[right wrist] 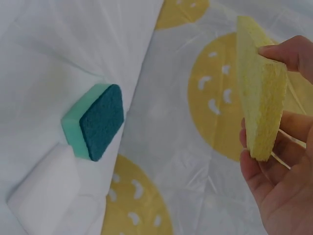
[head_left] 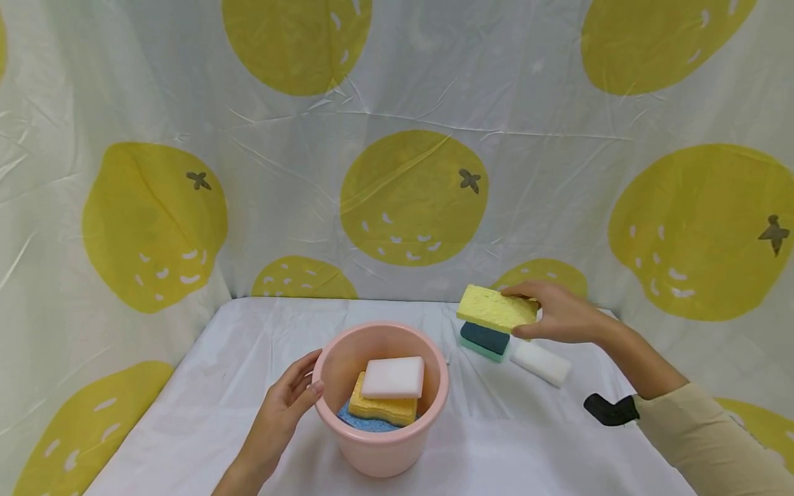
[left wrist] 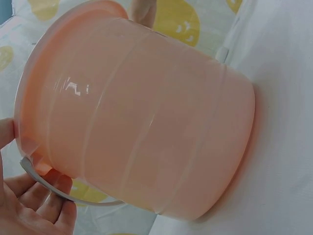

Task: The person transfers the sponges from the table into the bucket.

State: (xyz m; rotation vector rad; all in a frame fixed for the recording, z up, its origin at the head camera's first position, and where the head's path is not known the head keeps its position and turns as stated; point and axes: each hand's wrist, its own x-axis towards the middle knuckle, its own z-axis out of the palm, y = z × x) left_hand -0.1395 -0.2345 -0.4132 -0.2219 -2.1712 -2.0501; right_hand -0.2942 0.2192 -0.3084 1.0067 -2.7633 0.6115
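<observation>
My right hand (head_left: 561,313) holds a yellow sponge (head_left: 493,308) by its near end, raised over the back right of the table. The right wrist view shows the thumb on one edge of that sponge (right wrist: 261,93) and the fingers on the other. At the left side of a pink bucket (head_left: 384,451), my left hand (head_left: 282,406) grips the rim, thumb at the edge and fingers outside by the pale handle (left wrist: 44,183). Inside the bucket lie a white sponge (head_left: 393,377), an orange-yellow sponge (head_left: 381,408) under it and a blue sponge (head_left: 366,420) lowest.
On the white-covered table (head_left: 260,337), a green sponge (head_left: 484,341) with a dark scouring side lies below the raised sponge. A white block-shaped sponge (head_left: 541,363) lies beside it. A curtain printed with lemons (head_left: 412,200) hangs behind the table.
</observation>
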